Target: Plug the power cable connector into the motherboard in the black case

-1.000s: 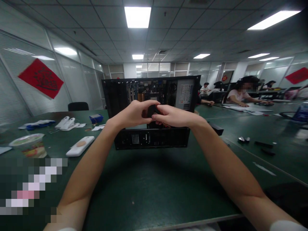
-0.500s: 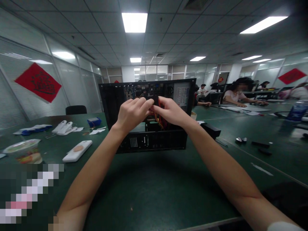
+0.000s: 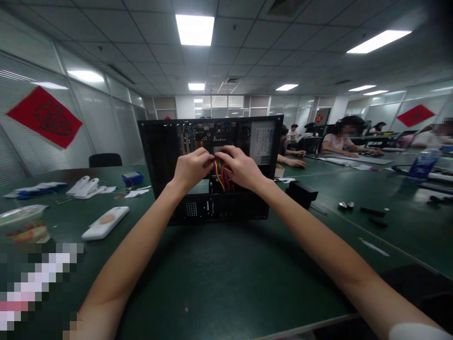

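You have the computer case [image 3: 155,156] straight in front of you on the green table [image 3: 212,274], its open side facing you. It is black and wide, with small screws at the upper corners and a patch of perforated holes in the lower panel. Inside, you can see a dark circuit board [image 3: 205,134] with pale slots along the top middle, and a silver power supply [image 3: 262,141] with a printed label at the right end. The cables [image 3: 222,175], red, yellow and black, hang in a loose bundle at the middle of the case. Your left hand [image 3: 193,165] and your right hand [image 3: 240,167] are close together there, fingers curled in at the top of the bundle; your own fingers hide the grip, so I cannot tell what either is clamped on. At your far left stands a clear cup [image 3: 24,224] with colourful patches low down, print or contents being unclear. On the right, a transparent bottle [image 3: 424,163] looks blue inside.
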### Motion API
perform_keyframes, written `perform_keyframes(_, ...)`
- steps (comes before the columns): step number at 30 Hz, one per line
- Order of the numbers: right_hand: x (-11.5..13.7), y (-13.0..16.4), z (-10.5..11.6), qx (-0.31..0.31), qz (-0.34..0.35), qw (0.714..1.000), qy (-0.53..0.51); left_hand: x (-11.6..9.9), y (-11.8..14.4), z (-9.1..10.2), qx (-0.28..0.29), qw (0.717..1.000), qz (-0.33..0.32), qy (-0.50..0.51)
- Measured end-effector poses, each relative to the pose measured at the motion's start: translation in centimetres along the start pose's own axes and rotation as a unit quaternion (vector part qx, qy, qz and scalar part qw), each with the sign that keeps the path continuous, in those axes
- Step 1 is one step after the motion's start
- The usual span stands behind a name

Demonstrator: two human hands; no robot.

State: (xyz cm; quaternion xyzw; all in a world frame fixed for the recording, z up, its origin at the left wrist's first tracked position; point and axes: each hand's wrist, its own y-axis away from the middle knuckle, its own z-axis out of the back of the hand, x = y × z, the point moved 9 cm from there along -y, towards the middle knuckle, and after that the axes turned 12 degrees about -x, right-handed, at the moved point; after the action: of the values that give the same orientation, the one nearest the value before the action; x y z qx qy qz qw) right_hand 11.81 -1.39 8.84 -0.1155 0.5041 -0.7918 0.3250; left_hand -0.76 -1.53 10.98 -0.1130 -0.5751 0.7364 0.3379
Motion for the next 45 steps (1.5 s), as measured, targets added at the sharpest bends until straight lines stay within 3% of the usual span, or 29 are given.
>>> perform_keyframes(3, -1.5, 1.3, -3.7, 0.075, -0.030, 0.995, 0.051, 0.8, 1.6, -3.4, 0.089, 0.995, 0.042, 0.018)
perform_keyframes(7, -5.2, 2.9, -8.4, 0.176, -0.131, 0.975, 0.029, 2.9, 4.4, -7.9, 0.221, 0.970, 0.105, 0.014)
perform_keyframes(11, -7.7, 3.2, -9.0, 0.178, -0.204, 0.961, 0.049, 5.2, 5.2, -10.3, 0.277, 0.954, 0.111, -0.020)
perform_keyframes(17, -7.1, 3.7, -8.5, 0.190, -0.207, 0.957, 0.067, 5.4, 5.4, -12.8, 0.340, 0.938, 0.041, -0.044)
perform_keyframes(25, -6.5, 4.4, -8.5, 0.226, -0.193, 0.952, 0.073, 4.8, 5.7, -13.7, 0.345, 0.937, 0.025, -0.050)
perform_keyframes(45, -6.3, 4.5, -8.9, 0.242, -0.180, 0.951, 0.068, 4.0, 5.4, -13.1, 0.351, 0.932, 0.032, -0.082)
